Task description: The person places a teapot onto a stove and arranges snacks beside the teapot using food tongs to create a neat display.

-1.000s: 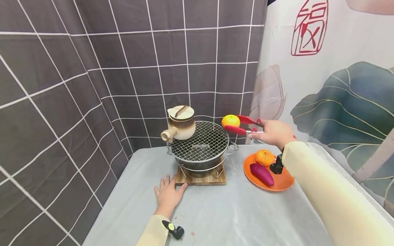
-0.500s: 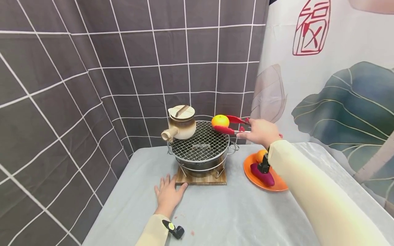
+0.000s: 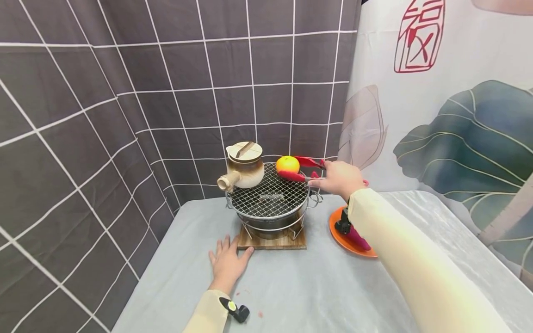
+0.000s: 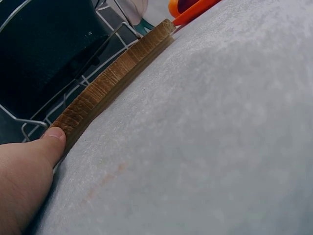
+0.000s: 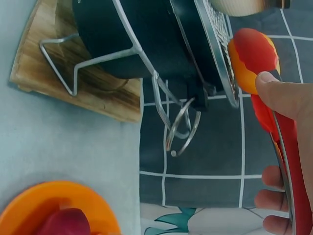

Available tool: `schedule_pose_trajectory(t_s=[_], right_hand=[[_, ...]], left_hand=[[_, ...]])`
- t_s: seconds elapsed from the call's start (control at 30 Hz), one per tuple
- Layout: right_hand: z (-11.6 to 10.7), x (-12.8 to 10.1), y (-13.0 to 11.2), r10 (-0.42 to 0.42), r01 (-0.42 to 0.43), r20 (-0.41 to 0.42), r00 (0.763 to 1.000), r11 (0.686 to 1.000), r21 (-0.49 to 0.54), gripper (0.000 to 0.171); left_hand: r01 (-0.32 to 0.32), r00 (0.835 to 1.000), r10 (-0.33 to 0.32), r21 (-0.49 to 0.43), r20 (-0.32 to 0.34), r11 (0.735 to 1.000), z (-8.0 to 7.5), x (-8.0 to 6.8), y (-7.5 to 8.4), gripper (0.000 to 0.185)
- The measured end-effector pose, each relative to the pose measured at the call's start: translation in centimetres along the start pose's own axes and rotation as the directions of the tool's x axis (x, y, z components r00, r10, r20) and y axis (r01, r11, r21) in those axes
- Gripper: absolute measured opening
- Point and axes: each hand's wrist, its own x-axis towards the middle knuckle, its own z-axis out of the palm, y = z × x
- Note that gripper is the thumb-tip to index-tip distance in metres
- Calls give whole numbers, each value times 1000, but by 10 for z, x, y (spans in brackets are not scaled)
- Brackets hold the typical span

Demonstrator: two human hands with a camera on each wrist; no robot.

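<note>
while my right hand [image 3: 340, 178] grips tongs [image 3: 296, 176] clamped on orange [image 3: 288, 163] at grill [image 3: 250, 203], frame centre, pot [image 3: 246, 174] already sits there; orange not yet released, purple potato [image 3: 359, 239] left on plate [image 3: 343, 243], lower right.

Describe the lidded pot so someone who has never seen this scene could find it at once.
On the grey table, find the round mesh grill on a wooden board. The pot sits on the grill's left side, brown and cream. Unlike the orange fruit in red tongs to its right, it has a pale lid with a dark bar and a stubby handle.
</note>
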Motion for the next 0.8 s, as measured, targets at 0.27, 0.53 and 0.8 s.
schedule_pose_trajectory(t_s=[0.27, 0.53, 0.8], right_hand=[[7, 3, -7, -29, 29, -33, 999, 1000, -7, 73], [13, 6, -11, -32, 32, -58, 998, 999, -12, 65], [12, 4, -15, -34, 33, -55, 998, 999, -15, 62]], left_hand=[[-12, 1000, 12, 9, -12, 1000, 0, -1, 0, 70], [-8, 1000, 8, 11, -4, 1000, 1, 0, -2, 71], [-6, 1000, 6, 9, -8, 1000, 0, -1, 0, 71]])
